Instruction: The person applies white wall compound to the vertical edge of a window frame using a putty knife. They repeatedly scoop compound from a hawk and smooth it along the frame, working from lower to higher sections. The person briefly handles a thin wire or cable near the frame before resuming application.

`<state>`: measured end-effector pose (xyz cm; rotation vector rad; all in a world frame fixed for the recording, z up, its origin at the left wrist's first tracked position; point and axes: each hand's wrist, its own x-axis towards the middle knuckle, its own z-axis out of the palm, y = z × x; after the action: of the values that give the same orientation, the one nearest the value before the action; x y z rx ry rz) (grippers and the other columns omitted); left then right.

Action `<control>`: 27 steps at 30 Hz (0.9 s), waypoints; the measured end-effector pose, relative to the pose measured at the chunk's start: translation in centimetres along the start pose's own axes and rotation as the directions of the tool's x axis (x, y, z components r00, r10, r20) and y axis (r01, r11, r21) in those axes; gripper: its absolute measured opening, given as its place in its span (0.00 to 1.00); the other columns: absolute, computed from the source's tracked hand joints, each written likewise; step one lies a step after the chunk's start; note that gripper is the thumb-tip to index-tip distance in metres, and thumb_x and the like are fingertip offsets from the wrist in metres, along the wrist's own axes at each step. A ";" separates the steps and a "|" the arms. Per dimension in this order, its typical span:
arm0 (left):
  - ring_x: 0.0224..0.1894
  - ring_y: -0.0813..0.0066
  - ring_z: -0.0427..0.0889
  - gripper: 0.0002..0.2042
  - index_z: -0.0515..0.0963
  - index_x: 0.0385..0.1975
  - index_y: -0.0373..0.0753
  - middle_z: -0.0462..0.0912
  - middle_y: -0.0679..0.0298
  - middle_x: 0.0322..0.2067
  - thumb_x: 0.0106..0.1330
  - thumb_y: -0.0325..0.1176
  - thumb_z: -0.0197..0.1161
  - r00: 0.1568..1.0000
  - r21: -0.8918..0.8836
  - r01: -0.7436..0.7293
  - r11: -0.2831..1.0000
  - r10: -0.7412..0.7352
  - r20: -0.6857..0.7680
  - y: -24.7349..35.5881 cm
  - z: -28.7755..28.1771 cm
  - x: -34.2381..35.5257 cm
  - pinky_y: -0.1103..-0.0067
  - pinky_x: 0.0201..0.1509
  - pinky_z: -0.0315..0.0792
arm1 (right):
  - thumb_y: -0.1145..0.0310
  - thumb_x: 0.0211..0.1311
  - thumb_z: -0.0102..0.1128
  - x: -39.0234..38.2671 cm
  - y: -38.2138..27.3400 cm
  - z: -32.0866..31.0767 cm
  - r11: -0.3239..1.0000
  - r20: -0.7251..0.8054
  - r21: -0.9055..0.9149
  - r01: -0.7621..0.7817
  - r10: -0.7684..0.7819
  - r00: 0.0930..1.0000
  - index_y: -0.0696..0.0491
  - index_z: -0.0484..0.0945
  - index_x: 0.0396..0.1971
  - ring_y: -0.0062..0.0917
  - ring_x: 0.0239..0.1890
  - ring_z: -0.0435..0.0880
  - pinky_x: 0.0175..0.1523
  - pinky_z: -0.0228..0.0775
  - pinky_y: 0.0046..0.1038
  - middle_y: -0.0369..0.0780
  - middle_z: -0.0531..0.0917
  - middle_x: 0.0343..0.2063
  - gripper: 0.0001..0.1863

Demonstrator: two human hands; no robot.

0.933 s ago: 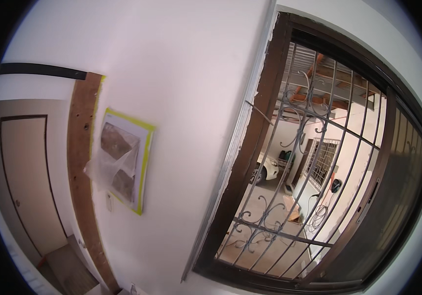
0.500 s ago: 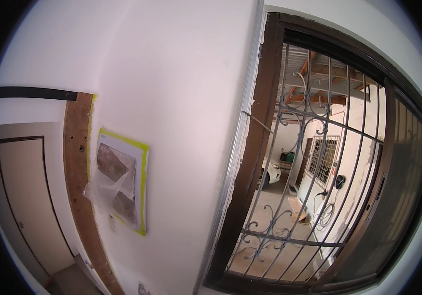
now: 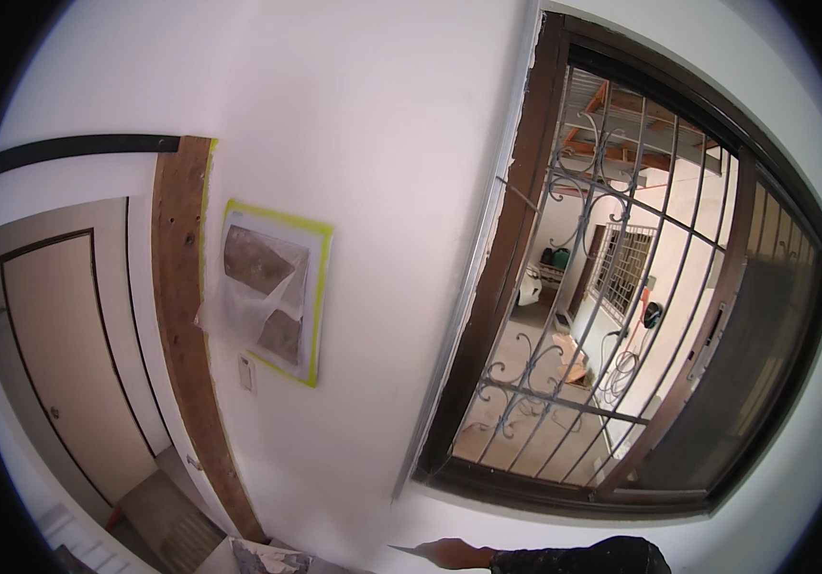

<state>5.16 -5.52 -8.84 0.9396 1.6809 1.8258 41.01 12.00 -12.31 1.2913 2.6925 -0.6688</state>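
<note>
My right hand (image 3: pixel 459 552), at the end of a dark speckled sleeve, comes in along the bottom edge, closed on what looks like a putty knife (image 3: pixel 406 549), its thin blade pointing left. The hand is low on the white wall (image 3: pixel 354 287), below the brown-framed window (image 3: pixel 545 86). My left hand is out of view. A mottled grey-and-white surface (image 3: pixel 267 560) shows at the bottom, left of the blade; I cannot tell what it is.
Above hangs a plastic-covered panel edged with yellow-green tape (image 3: pixel 319 297), over a small plate (image 3: pixel 246 373). A wooden post (image 3: pixel 177 220) and doorway (image 3: pixel 52 325) stand left. Behind barred glass are a white car (image 3: pixel 529 287) and coiled hose (image 3: pixel 622 373).
My right hand and the blade have entered at the bottom. The view has shifted, so wall, panel and window sit higher than half a second ago.
</note>
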 end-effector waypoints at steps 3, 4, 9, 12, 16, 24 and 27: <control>0.53 0.48 0.77 0.21 0.76 0.53 0.28 0.81 0.45 0.51 0.62 0.30 0.66 1.000 0.066 0.010 0.998 -0.010 0.001 -0.9 -4.3 -1.7 0.65 0.59 0.69 | 0.58 0.76 0.38 -2.7 0.4 1.8 0.997 0.176 -0.036 -0.062 0.067 0.982 0.48 0.73 0.61 0.44 0.53 0.81 0.59 0.71 0.41 0.46 0.81 0.54 0.21; 0.53 0.47 0.77 0.20 0.76 0.54 0.27 0.81 0.44 0.51 0.63 0.29 0.65 0.999 0.194 -0.051 0.980 0.050 0.012 -1.3 -5.5 -2.1 0.65 0.59 0.69 | 0.62 0.75 0.39 -4.0 0.1 2.1 0.997 0.131 -0.003 -0.073 0.072 0.989 0.50 0.74 0.60 0.45 0.54 0.80 0.59 0.71 0.43 0.46 0.81 0.54 0.21; 0.53 0.47 0.77 0.20 0.75 0.55 0.27 0.80 0.44 0.52 0.63 0.26 0.63 0.999 0.178 -0.033 0.983 0.039 -0.029 -4.9 -10.1 -1.6 0.65 0.60 0.69 | 0.62 0.72 0.41 -10.7 -3.8 2.1 0.950 0.183 0.014 -0.312 0.305 0.935 0.52 0.75 0.59 0.47 0.54 0.80 0.59 0.71 0.46 0.49 0.82 0.52 0.22; 0.56 0.48 0.77 0.21 0.74 0.57 0.26 0.79 0.43 0.54 0.63 0.26 0.62 0.987 0.327 -0.155 0.932 0.156 0.026 -7.0 -10.9 0.4 0.66 0.63 0.69 | 0.63 0.72 0.42 -15.0 -4.5 2.4 0.918 0.178 -0.066 -0.391 0.396 0.901 0.53 0.75 0.58 0.47 0.54 0.80 0.59 0.71 0.47 0.50 0.82 0.51 0.21; 0.60 0.50 0.75 0.24 0.71 0.60 0.26 0.77 0.43 0.58 0.64 0.27 0.64 0.980 -0.105 0.196 0.975 -0.199 -0.021 -7.0 -10.6 0.6 0.66 0.66 0.67 | 0.68 0.66 0.47 -17.1 -2.6 5.1 0.900 0.236 -0.078 -0.428 0.434 0.870 0.56 0.78 0.52 0.49 0.49 0.82 0.54 0.72 0.48 0.52 0.83 0.45 0.18; 0.63 0.53 0.73 0.28 0.64 0.66 0.28 0.74 0.47 0.62 0.68 0.32 0.62 0.904 -0.624 0.386 0.679 -0.412 0.110 -3.4 -11.7 0.7 0.63 0.67 0.66 | 0.67 0.59 0.53 -16.5 -2.2 6.2 0.873 0.174 -0.221 -0.435 0.474 0.863 0.55 0.80 0.50 0.48 0.45 0.84 0.50 0.75 0.46 0.50 0.85 0.42 0.20; 0.62 0.54 0.74 0.24 0.66 0.66 0.29 0.75 0.49 0.61 0.73 0.32 0.56 0.995 0.020 -0.065 0.998 0.063 0.083 -3.1 -12.4 0.5 0.63 0.66 0.67 | 0.67 0.61 0.52 -16.2 -3.2 5.3 0.877 0.094 -0.141 -0.460 0.474 0.875 0.56 0.80 0.50 0.47 0.46 0.84 0.51 0.75 0.47 0.51 0.85 0.43 0.19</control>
<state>-4.82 -12.88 -11.93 1.0752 1.6420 1.7868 48.34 -3.75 -11.85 1.7141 2.1512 -0.5039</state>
